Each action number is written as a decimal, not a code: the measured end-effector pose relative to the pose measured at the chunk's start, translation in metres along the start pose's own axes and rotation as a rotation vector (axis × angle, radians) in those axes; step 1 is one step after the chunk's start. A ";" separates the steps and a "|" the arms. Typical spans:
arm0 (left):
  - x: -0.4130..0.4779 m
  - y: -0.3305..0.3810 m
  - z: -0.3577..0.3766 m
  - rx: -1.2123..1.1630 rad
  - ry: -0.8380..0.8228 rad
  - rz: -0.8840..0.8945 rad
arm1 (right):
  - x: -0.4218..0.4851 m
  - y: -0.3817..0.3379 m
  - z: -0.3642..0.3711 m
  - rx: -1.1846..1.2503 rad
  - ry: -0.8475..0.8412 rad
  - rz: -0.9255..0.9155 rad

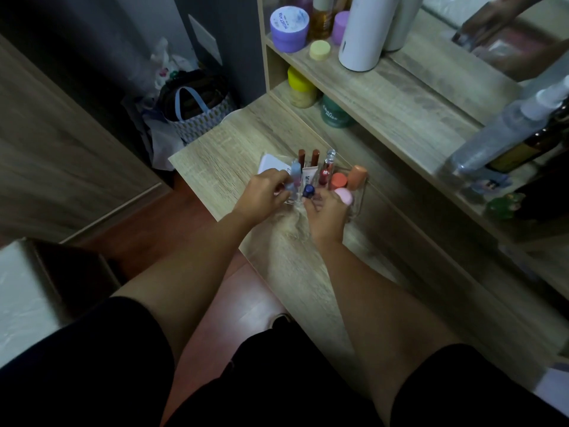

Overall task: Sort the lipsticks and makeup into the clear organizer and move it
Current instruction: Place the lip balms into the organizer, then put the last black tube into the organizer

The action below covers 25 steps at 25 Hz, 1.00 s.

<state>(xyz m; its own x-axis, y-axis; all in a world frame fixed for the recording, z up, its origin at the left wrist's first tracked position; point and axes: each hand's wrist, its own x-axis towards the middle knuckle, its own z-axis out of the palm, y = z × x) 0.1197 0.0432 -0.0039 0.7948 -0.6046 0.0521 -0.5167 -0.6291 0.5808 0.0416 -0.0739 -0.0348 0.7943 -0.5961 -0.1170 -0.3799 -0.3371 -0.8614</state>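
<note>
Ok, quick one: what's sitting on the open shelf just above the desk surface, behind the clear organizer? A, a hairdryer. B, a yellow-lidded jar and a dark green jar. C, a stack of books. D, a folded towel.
B: a yellow-lidded jar and a dark green jar stand side by side in the low shelf opening, beyond the clear organizer that the left hand and right hand are at.

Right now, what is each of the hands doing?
Left hand: closed on a pale blue tube, over the clear organizer.
Right hand: fingers at a dark blue cap; grip unclear.
</note>
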 end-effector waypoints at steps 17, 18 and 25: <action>-0.037 0.007 0.023 -0.020 0.092 -0.122 | -0.028 0.013 -0.027 -0.235 0.026 0.043; -0.047 0.007 0.030 0.001 0.090 -0.095 | -0.036 0.019 -0.029 -0.269 0.003 0.075; -0.093 0.003 0.076 0.161 -0.125 0.077 | -0.054 0.039 -0.035 -0.494 -0.112 0.054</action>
<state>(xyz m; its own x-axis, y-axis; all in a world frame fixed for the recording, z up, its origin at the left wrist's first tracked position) 0.0201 0.0599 -0.0684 0.7104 -0.7037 -0.0157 -0.6267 -0.6425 0.4411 -0.0332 -0.0804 -0.0448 0.8029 -0.5496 -0.2309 -0.5794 -0.6283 -0.5192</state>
